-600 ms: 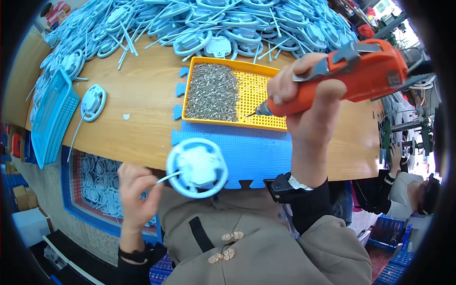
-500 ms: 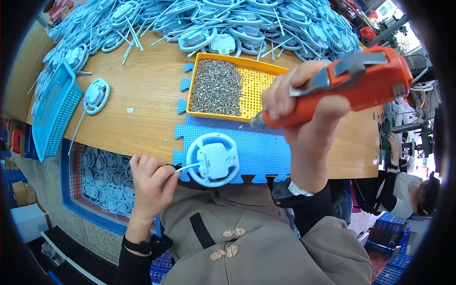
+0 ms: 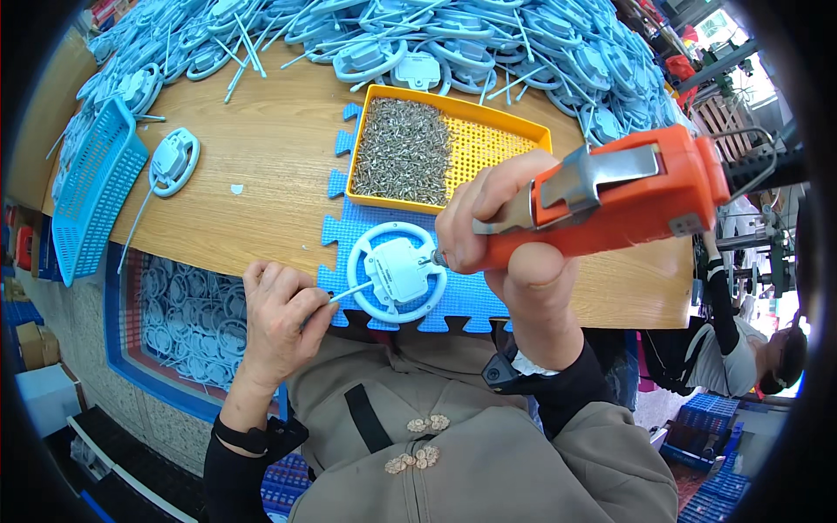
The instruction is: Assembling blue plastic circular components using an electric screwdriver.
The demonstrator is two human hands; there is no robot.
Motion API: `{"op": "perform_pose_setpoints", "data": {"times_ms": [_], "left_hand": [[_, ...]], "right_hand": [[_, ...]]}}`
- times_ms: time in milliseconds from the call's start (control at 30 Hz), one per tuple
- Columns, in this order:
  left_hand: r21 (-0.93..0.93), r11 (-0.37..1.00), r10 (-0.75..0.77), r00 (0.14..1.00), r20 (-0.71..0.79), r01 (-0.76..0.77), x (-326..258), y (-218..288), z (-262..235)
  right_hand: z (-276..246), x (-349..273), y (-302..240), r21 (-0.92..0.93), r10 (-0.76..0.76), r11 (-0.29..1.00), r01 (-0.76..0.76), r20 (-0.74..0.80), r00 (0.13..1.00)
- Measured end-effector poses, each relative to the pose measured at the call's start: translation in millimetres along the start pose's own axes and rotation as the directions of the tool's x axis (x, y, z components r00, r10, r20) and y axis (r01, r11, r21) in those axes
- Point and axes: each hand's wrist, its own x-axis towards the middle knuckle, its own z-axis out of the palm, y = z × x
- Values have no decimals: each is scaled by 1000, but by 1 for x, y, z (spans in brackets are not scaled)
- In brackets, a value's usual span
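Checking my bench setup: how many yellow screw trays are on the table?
1. The yellow screw tray sits on the wooden table, behind the blue foam mat; the blue parts pile could hide others.

The worktop (image 3: 261, 174) is finished in smooth, matt wood grain. Beside the glossy yellow plastic tray (image 3: 488, 144), a matt blue foam mat (image 3: 349, 235) is seen. The orange screwdriver (image 3: 610, 209) is moulded in plastic, with a metal clip.

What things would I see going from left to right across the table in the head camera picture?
Blue basket → lone white ring part → left hand → white ring part on the blue mat → right hand → orange power screwdriver.
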Motion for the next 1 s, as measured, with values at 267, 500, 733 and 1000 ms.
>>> {"op": "perform_pose_setpoints", "data": {"times_ms": [267,500,733,1000], "left_hand": [[-10,1000,-6,1000,19,6,8,-3,-4],[103,995,-9,997,78,1,0,4,-31],[234,926,-324,941,100,295,-65,-41,-134],[342,852,-366,918,-151,396,29,-164,-95]], "right_hand": [[2,5,11,-108,-2,994,7,50,999],[-2,15,8,21,143,989,-147,130,981],[-28,27,-6,250,-86,965,73,41,995],[-21,31,7,312,-90,947,76,30,996]]}}
